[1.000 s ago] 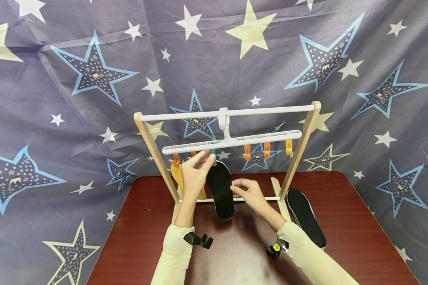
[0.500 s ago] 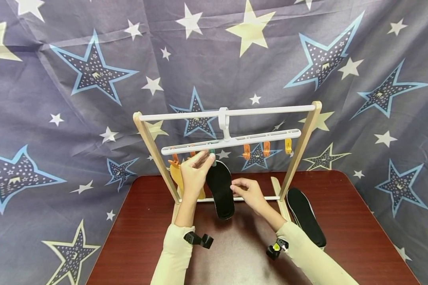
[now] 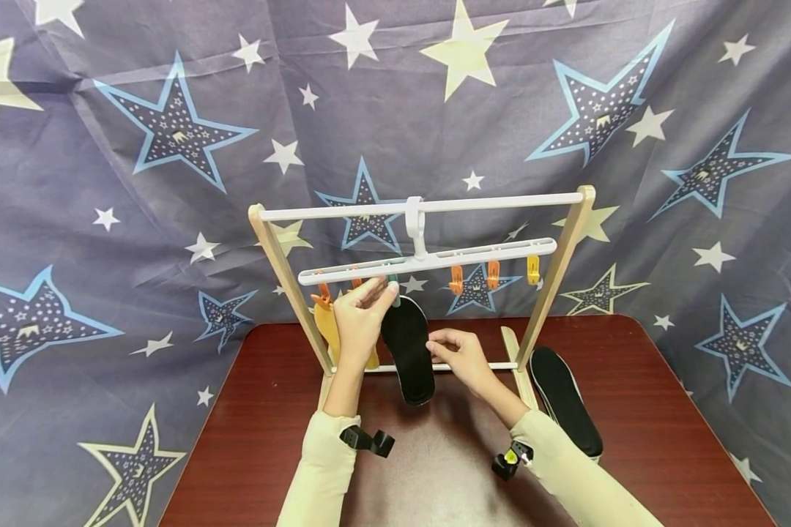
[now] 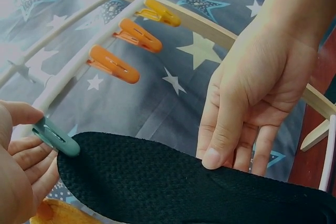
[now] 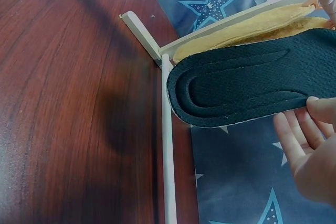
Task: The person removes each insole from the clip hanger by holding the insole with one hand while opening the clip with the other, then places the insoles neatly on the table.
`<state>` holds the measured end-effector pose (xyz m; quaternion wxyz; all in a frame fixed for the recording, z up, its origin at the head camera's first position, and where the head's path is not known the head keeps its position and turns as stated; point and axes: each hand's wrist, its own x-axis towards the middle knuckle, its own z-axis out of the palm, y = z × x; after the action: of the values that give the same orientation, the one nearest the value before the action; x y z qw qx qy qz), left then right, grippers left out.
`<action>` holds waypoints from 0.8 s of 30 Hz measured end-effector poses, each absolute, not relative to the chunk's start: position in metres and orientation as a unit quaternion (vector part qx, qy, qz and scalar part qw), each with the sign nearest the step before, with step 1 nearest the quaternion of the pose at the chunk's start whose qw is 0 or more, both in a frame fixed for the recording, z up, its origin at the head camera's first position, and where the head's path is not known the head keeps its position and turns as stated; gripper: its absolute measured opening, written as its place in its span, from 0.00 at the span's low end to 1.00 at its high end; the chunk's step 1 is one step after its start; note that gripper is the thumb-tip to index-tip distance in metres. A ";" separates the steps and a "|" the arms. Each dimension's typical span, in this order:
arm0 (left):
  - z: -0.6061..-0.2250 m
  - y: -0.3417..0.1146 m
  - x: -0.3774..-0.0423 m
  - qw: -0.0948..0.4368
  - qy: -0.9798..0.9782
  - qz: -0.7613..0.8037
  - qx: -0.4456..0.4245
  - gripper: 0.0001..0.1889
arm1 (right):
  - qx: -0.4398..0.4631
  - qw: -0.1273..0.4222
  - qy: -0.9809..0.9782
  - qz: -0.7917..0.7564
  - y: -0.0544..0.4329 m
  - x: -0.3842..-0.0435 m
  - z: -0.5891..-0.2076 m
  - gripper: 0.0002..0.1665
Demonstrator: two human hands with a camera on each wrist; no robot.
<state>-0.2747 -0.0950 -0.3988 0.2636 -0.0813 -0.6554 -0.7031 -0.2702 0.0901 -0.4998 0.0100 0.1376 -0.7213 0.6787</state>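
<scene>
A black insole (image 3: 409, 350) hangs upright below the white clip hanger (image 3: 488, 255). My left hand (image 3: 361, 313) pinches the green clip (image 4: 56, 139) at the insole's top end; in the left wrist view the clip's jaws sit over the insole's edge. With thumb and fingers, my right hand (image 3: 460, 359) holds the insole's right edge around mid-length. Behind my left hand, yellow insoles (image 5: 241, 32) hang from orange clips (image 3: 323, 294), partly hidden. Another black insole (image 3: 565, 401) lies on the table at the right.
The hanger hooks over the top bar of a wooden-sided rack (image 3: 570, 249) standing on the red-brown table (image 3: 250, 439). On the hanger's right half are two orange clips (image 3: 493, 275) and a yellow clip (image 3: 533, 269). A star-patterned cloth (image 3: 191, 241) hangs behind.
Almost nothing differs. Both hands keep their places on the clip and the black insole, and the view shifts only very slightly.
</scene>
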 end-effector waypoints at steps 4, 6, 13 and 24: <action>-0.399 -0.095 -0.275 0.261 -0.654 -0.705 -0.080 0.14 | 0.138 0.011 -0.724 0.675 0.090 -0.270 -0.500 0.11; -0.398 -0.095 -0.275 0.261 -0.654 -0.705 -0.079 0.14 | 0.138 0.011 -0.726 0.674 0.090 -0.270 -0.500 0.11; -0.395 -0.095 -0.274 0.257 -0.661 -0.701 -0.070 0.14 | 0.131 0.010 -0.726 0.675 0.090 -0.270 -0.499 0.11; -0.395 -0.095 -0.277 0.251 -0.664 -0.701 -0.064 0.14 | 0.123 0.005 -0.730 0.673 0.091 -0.270 -0.498 0.11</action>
<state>-0.2774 -0.0953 -0.3947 0.2515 -0.0636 -0.6640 -0.7013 -0.2698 0.0914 -0.4975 0.0047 0.1232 -0.7297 0.6726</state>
